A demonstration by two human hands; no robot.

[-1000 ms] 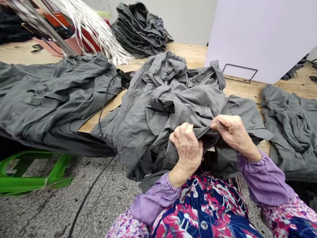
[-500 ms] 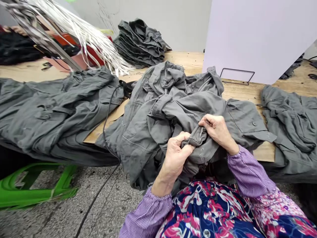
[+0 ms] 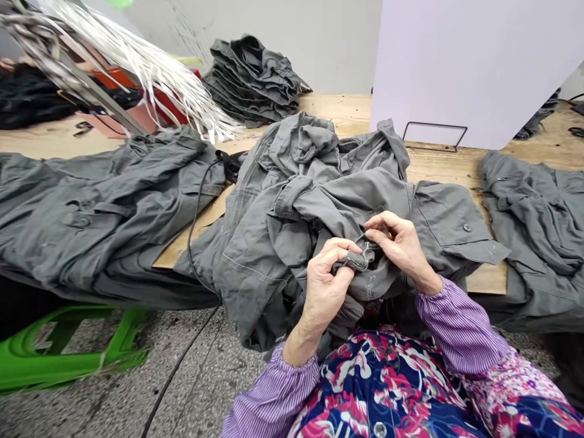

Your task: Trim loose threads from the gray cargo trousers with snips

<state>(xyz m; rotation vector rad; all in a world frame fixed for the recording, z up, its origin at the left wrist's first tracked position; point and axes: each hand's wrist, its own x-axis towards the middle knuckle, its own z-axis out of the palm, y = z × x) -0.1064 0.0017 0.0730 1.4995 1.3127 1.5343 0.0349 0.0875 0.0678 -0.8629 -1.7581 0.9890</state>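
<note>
A rumpled dark grey garment [image 3: 255, 234] with light stitching and a buttoned pocket flap lies heaped in front of me, spilling over the table's front edge. My left hand [image 3: 326, 283] is closed on a folded bit of its cloth, thumb below and fingers above. Just to the right, my right hand [image 3: 395, 243] pinches at the same fold with thumb and forefinger. Pale frayed threads show on the cloth between the two hands. Whether a loose thread or only cloth sits in the right fingertips is too small to make out.
More grey garments [image 3: 91, 213] lie to the left, others [image 3: 538, 237] to the right. A folded stack [image 3: 255, 79] stands at the back. White strips [image 3: 150, 73] hang at upper left; a pale panel [image 3: 438, 67] stands behind. A black cable [image 3: 182, 340] runs past a green stool [image 3: 68, 347].
The fold has bunched up and turned in my left hand, showing frayed threads. My right hand has shifted its pinch at the fold's edge. The view has moved slightly.
</note>
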